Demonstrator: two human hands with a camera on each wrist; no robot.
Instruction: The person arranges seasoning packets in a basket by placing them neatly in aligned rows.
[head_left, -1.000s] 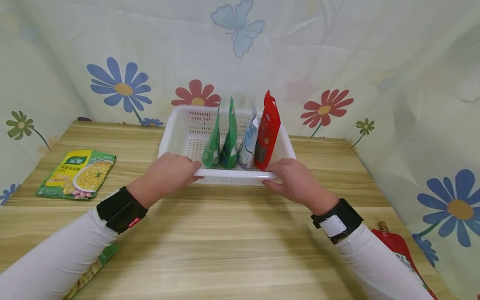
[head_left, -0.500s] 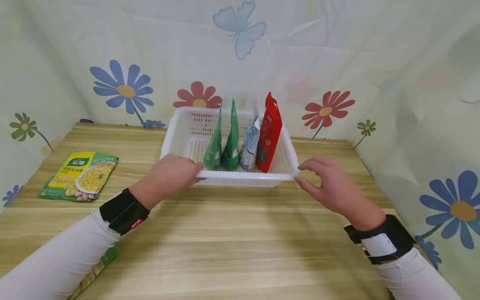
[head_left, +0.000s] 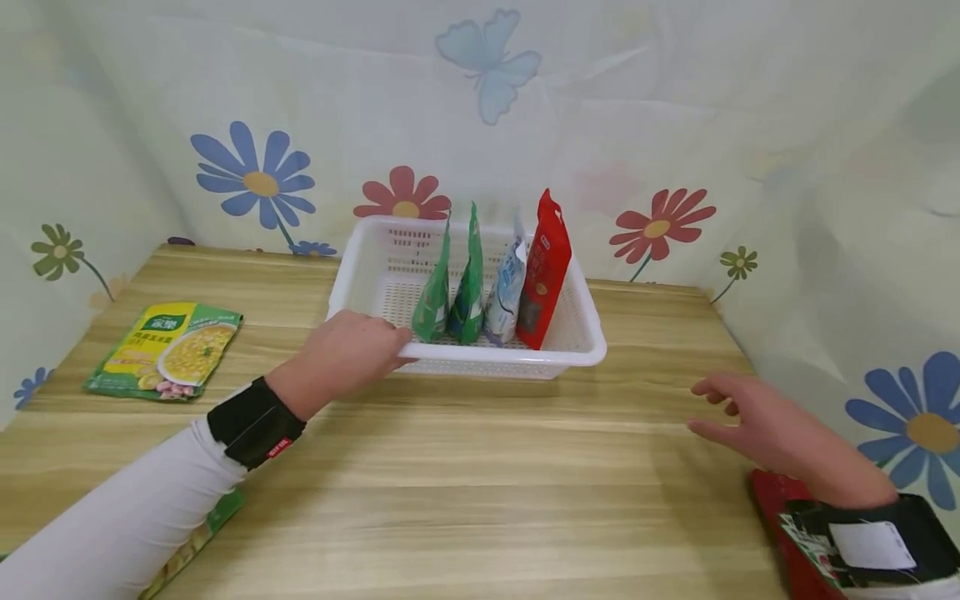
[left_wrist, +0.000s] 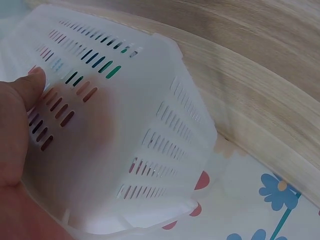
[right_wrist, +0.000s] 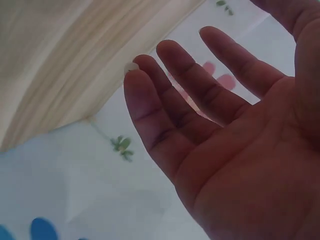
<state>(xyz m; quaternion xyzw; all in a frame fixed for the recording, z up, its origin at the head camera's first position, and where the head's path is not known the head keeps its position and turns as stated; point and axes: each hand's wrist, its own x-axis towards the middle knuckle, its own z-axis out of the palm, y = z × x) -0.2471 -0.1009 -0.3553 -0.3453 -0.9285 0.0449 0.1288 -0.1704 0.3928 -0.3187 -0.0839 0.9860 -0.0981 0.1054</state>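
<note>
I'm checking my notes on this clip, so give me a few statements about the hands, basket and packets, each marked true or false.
1. The left hand grips the white basket at its near rim. True.
2. The right hand holds the basket too. False: it is open, apart from the basket, above the table.
3. Four packets stand upright in the basket, the red packet rightmost. True.
4. The yellow-green soup packet is inside the basket. False: it lies flat on the table, left of the basket.
</note>
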